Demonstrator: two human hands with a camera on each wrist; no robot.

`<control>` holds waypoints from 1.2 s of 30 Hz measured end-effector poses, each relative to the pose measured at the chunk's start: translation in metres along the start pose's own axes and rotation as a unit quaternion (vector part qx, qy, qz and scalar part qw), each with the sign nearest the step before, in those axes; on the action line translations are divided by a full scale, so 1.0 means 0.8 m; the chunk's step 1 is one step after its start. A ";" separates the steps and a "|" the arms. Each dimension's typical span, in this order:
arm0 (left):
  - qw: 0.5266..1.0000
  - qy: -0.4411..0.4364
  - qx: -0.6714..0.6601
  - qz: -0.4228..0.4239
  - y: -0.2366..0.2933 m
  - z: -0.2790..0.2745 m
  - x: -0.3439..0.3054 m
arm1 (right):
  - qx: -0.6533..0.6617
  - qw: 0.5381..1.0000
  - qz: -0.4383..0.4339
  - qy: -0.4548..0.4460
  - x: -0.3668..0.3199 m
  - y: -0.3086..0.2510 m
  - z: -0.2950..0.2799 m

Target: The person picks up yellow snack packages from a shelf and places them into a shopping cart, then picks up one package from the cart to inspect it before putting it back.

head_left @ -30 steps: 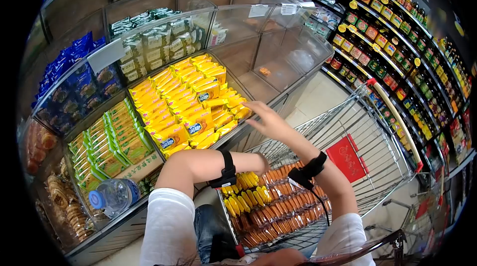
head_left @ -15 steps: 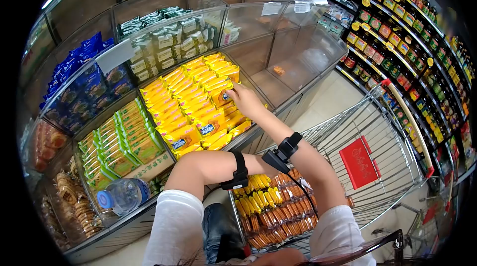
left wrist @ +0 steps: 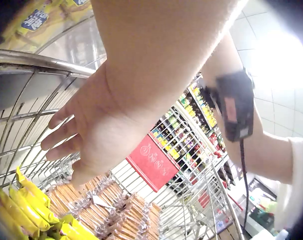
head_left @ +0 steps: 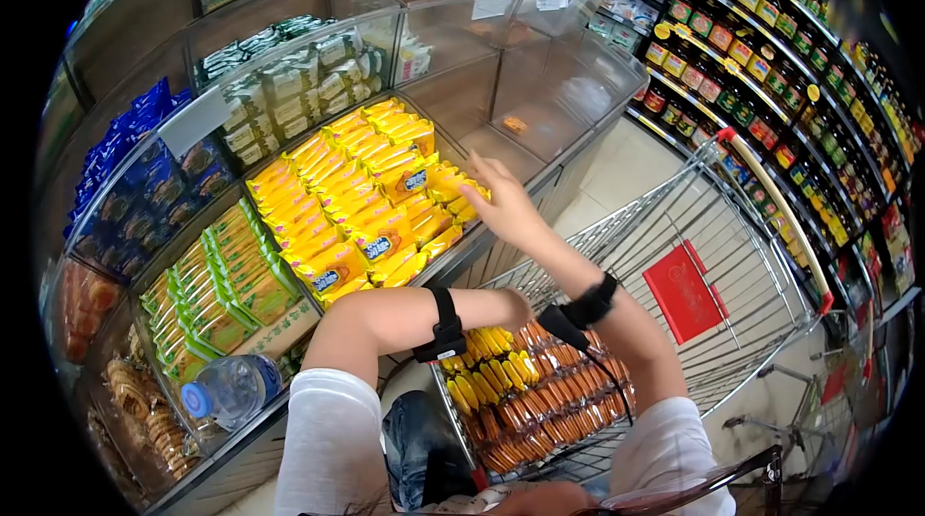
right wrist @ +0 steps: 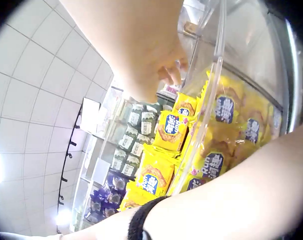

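Note:
My right hand (head_left: 506,203) is over the right edge of a bin of yellow-wrapped snack packs (head_left: 318,198), fingers extended and slightly spread. In the right wrist view its fingers (right wrist: 170,75) bend loosely above the packs, with nothing visible in them. My left hand (left wrist: 99,125) hangs with loose, spread fingers inside the shopping cart (head_left: 761,285), above rows of brown packs (head_left: 568,396). Several small yellow packs (left wrist: 29,207) lie beside those rows. In the head view the left hand is mostly hidden behind the right forearm.
Clear plastic dividers (head_left: 453,29) separate the bins. Green-and-yellow packs (head_left: 222,290), blue packs (head_left: 125,169) and white-green packs (head_left: 289,92) fill others. A water bottle (head_left: 236,391) lies at the bin's front edge. Shelves of jars (head_left: 742,63) stand behind the cart.
My right hand reached left onto the upper-right yellow packs half a second ago, then drew back right to the bin's edge. The left arm stays over the cart; the head view shifted slightly.

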State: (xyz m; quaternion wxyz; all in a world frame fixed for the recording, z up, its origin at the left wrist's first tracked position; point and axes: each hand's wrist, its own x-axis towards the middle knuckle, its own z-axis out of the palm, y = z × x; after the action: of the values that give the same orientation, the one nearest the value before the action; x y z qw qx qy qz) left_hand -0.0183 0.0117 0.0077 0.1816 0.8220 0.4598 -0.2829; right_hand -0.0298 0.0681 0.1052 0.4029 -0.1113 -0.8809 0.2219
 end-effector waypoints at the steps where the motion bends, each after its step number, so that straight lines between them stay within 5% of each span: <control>1: 1.000 -0.012 0.007 -0.009 0.000 0.000 0.003 | 0.057 0.998 0.004 -0.003 -0.006 -0.004 -0.017; 4: 0.998 -0.013 0.061 0.009 0.000 -0.006 0.003 | 0.116 0.992 0.054 -0.008 -0.032 -0.023 -0.072; 6: 0.998 -0.020 0.058 0.016 0.001 -0.007 0.006 | 0.233 0.931 0.241 -0.143 -0.104 0.025 -0.116; 8: 0.998 -0.025 0.055 0.019 -0.002 -0.001 0.009 | 0.243 0.885 0.319 -0.236 -0.149 0.036 -0.117; 10: 0.997 0.045 0.055 0.041 -0.008 0.013 0.013 | 0.182 0.866 0.307 -0.349 -0.178 0.052 -0.109; 12: 0.997 0.055 0.053 0.030 -0.008 0.020 0.020 | 0.020 0.814 0.187 -0.549 -0.247 0.093 -0.078; 15: 0.997 0.066 0.042 0.017 -0.010 0.021 0.018 | -0.059 0.767 0.243 -0.591 -0.305 0.129 -0.028; 16: 0.997 0.069 0.034 0.015 -0.011 0.021 0.017 | -0.059 0.767 0.243 -0.591 -0.315 0.127 -0.018; 18: 0.997 0.060 0.044 0.023 -0.014 0.022 0.021 | 0.013 0.853 0.301 -0.426 -0.328 0.124 0.004; 24: 0.996 0.047 0.067 0.042 -0.012 0.027 0.020 | 0.036 0.865 0.318 -0.387 -0.337 0.141 0.062; 25: 0.996 0.044 0.072 0.038 -0.013 0.022 0.021 | 0.036 0.906 0.272 -0.321 -0.343 0.142 0.065; 26: 0.996 0.044 0.072 0.038 -0.014 0.024 0.020 | 0.036 0.906 0.272 -0.321 -0.345 0.145 0.072; 28: 0.996 0.015 0.073 0.043 -0.007 0.010 0.010 | 0.117 0.822 0.435 -0.348 -0.325 0.129 0.059; 29: 0.996 0.015 0.073 0.043 -0.011 0.016 0.011 | 0.151 0.814 0.406 -0.388 -0.324 0.140 0.063; 32: 0.997 0.033 0.054 0.045 -0.017 0.028 0.030 | 0.096 0.869 0.393 -0.284 -0.355 0.161 0.096; 33: 0.998 0.011 0.045 0.038 -0.017 0.026 0.031 | 0.186 0.810 0.473 -0.292 -0.346 0.159 0.092; 34: 0.999 -0.012 0.040 0.030 -0.018 0.024 0.032 | 0.188 0.811 0.473 -0.287 -0.341 0.153 0.088; 36: 1.000 0.023 0.000 0.013 -0.018 0.020 0.024 | 0.261 0.867 0.394 -0.158 -0.336 0.140 0.072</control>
State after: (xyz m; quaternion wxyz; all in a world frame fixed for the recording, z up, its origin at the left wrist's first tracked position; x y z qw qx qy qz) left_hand -0.0273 0.0225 -0.0172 0.1740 0.8343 0.4532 -0.2613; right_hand 0.1036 0.0481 -0.1596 0.1515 -0.3029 -0.7257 0.5989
